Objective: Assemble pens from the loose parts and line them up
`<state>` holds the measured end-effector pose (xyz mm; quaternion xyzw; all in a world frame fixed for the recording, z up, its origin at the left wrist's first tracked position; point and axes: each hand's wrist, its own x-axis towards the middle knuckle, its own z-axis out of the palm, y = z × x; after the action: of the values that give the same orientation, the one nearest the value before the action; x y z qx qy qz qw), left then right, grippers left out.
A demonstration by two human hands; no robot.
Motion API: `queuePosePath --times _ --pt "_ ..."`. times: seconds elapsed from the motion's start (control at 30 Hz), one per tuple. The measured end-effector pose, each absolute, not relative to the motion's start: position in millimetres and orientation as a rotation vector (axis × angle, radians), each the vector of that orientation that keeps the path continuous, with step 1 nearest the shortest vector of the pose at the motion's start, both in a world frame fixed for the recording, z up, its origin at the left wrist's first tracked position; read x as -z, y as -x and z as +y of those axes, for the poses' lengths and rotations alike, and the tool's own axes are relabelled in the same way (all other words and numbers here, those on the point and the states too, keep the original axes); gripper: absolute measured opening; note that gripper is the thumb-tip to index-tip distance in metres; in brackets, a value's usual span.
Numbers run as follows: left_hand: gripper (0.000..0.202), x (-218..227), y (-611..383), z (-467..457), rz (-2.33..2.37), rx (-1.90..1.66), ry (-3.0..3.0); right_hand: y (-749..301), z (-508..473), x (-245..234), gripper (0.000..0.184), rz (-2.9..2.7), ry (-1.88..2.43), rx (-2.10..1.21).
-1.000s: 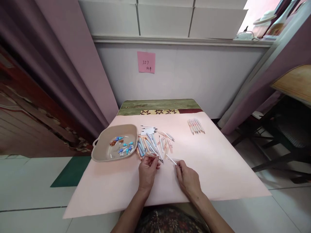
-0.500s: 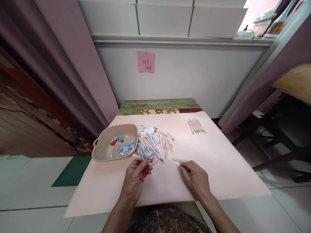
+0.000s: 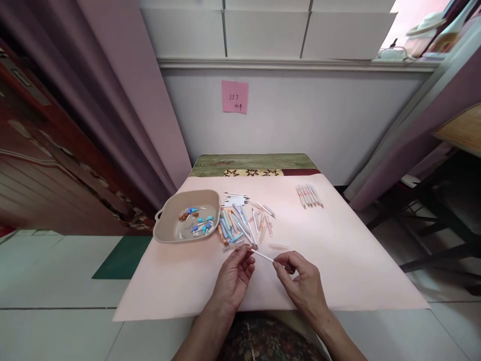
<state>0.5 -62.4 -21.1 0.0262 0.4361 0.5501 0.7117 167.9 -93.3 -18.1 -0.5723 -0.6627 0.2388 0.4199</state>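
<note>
My left hand (image 3: 236, 277) is closed in a pinch around a clear pen barrel (image 3: 233, 245), mostly hidden by the fingers and hard to tell from the pile behind. Between thumb and fingers my right hand (image 3: 302, 282) grips a thin white pen refill (image 3: 262, 255). One end of the refill meets the barrel at my left fingertips; whether it is inside, I cannot tell. Just beyond lies a heap of blue and orange pen barrels (image 3: 233, 221), with white refills (image 3: 233, 199) behind it. A loose clear barrel (image 3: 278, 246) rests near my right hand.
A beige basin (image 3: 165, 228) with small blue, brown and white pen parts stands at the left. Several assembled pens (image 3: 309, 195) lie in a row at the right. Pink paper (image 3: 353, 265) covers the table, and a wall (image 3: 285, 115) rises behind it.
My left hand has moved right with the barrel, toward the refill. The refill in my right hand now touches it at the fingertips. The view has shifted slightly left.
</note>
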Motion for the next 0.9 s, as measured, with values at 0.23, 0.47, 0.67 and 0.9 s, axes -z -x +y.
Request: queuePosePath --times 0.23,0.47,0.67,0.9 --pt "0.005 25.2 -8.8 -73.6 0.961 -1.186 -0.212 -166.1 -94.3 20.2 0.011 -1.682 1.427 -0.585" --pt "0.005 27.0 -11.7 -73.5 0.96 -1.147 -0.07 -178.4 -78.7 35.0 0.027 -1.523 1.421 -0.606" --pt "0.007 21.8 -1.7 -64.1 1.0 -1.212 0.025 -193.9 -58.4 65.3 0.027 -1.758 1.746 -0.276" --pt "0.007 25.8 0.8 -63.7 0.99 -1.275 -0.026 -191.2 -69.9 48.3 0.026 -1.619 1.662 -0.516"
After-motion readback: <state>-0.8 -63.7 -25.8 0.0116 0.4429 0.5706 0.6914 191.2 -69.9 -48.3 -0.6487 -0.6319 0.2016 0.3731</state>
